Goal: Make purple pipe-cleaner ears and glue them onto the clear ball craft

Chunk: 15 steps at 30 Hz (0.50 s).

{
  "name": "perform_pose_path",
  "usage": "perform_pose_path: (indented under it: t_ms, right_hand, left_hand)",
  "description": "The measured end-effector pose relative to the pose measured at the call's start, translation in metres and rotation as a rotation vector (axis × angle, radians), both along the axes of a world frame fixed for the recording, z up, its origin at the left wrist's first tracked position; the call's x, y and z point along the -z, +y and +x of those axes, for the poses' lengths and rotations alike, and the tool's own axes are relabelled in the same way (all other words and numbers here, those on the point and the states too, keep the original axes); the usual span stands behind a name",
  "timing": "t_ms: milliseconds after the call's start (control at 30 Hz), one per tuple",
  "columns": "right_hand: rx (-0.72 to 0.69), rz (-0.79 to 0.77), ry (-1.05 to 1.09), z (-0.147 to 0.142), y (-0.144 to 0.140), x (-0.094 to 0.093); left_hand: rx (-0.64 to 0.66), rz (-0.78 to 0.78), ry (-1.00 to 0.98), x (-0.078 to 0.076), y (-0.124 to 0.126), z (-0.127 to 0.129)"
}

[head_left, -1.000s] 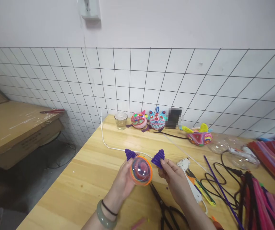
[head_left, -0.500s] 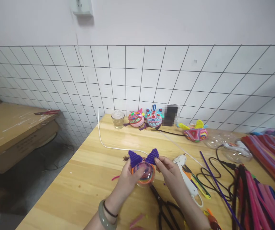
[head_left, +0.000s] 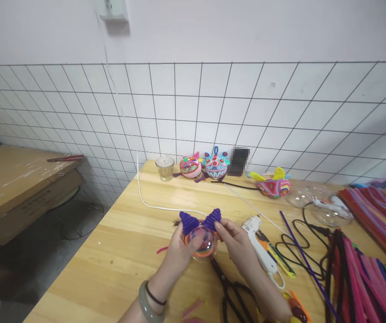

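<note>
Clear ball, rimmed in orange and showing coloured coils inside, held just above the counter at lower centre of the frame. The left hand cups it from the left, fingers closed around its side, a green bangle on the wrist. The right hand pinches the right purple cone against the ball's top; the left purple cone sits just beside it. Black scissors lie on the counter directly below the ball. To the right lie a white glue gun, a black cable and a mass of pipe cleaners. Farther back, along the tiled wall at centre, stand a small glass jar, two finished face ornaments and a yellow-eared ornament.
</note>
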State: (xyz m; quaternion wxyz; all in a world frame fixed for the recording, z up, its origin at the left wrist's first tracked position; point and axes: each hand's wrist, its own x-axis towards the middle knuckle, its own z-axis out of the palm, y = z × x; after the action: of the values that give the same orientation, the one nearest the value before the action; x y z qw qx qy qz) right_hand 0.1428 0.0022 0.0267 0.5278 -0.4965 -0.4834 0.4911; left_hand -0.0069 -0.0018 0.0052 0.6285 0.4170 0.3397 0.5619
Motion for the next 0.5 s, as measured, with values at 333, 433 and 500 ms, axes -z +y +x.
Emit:
perform_pose_path:
  t_ms: [333, 433, 500]
  right_hand:
    - [-0.017, 0.019, 0.009, 0.0005, 0.0011, 0.003]
    - [-0.012, 0.029, 0.015, -0.0008, 0.0005, 0.0015]
    - [-0.009, 0.036, 0.019, -0.0015, 0.0002, 0.0006]
  left_hand:
    - [-0.017, 0.01, 0.025, 0.003, 0.0001, 0.0008]
    - [-0.03, 0.015, 0.052, 0.0042, 0.0005, 0.0002]
    - [-0.041, 0.018, 0.067, 0.0051, 0.0002, -0.0002]
